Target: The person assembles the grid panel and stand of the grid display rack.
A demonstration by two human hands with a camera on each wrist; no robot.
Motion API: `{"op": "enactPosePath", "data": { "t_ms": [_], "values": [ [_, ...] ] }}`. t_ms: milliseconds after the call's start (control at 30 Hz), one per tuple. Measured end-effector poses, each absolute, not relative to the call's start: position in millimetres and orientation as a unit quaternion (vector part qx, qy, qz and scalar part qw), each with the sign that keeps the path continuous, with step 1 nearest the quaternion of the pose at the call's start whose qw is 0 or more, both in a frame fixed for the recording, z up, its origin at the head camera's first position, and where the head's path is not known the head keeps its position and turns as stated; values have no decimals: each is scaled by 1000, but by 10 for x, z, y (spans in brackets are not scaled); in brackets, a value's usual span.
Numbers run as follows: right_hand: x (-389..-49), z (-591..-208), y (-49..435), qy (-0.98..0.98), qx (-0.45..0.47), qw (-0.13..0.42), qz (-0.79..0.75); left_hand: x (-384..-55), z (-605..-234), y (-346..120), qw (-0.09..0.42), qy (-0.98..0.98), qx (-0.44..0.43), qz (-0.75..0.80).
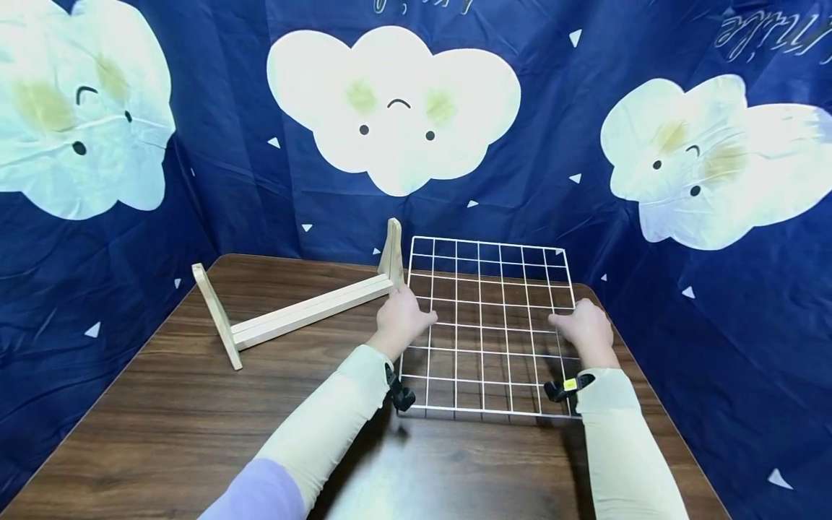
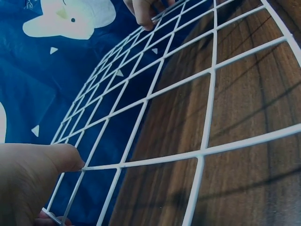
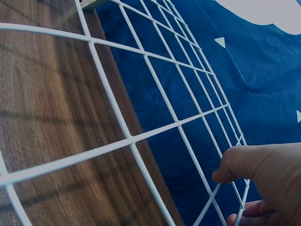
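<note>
A white wire grid panel (image 1: 481, 325) is held between both hands above the wooden table. My left hand (image 1: 401, 318) grips its left edge, with the thumb over the wires and fingertips showing underneath in the left wrist view. On the opposite edge, my right hand (image 1: 585, 328) holds the panel in the same manner; in the right wrist view the thumb (image 3: 230, 165) lies over the wires and fingers curl below. Shadows of the wires fall on the tabletop. Left of the panel stands a pale wooden frame (image 1: 312, 310), a crossbar joining two upright end pieces.
The brown wooden table (image 1: 162, 412) runs up to a dark blue cloth backdrop (image 1: 227, 195) printed with white clouds, which surrounds it at the back and sides. One end piece (image 1: 393, 253) of the wooden frame is close to the panel's left edge and my left hand.
</note>
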State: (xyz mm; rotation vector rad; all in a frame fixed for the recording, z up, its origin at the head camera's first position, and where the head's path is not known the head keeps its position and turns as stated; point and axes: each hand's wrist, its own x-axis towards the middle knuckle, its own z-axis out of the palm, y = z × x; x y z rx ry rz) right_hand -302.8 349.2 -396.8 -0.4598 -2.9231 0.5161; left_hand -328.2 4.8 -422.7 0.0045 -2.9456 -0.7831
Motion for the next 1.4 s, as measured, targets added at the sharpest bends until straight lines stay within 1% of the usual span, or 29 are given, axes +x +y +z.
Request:
{"op": "enactPosePath", "data": {
  "t_ms": [300, 600, 867, 1400],
  "values": [
    [-3034, -3879, 3459, -969, -149, 85, 180, -3334, -4132, 20, 57, -966, -9, -252],
    [-3043, -3746, 3422, -965, -154, 89, 192, -3374, -4028, 0, 61, -962, -11, -265],
    [-3056, -3648, 3411, -965, -155, 95, 192, -3426, -3937, -14, 83, -963, -14, -255],
    [-3094, -3476, 3380, -964, -146, 116, 190, -3489, -3777, -37, 95, -958, -26, -271]
  ]
}}
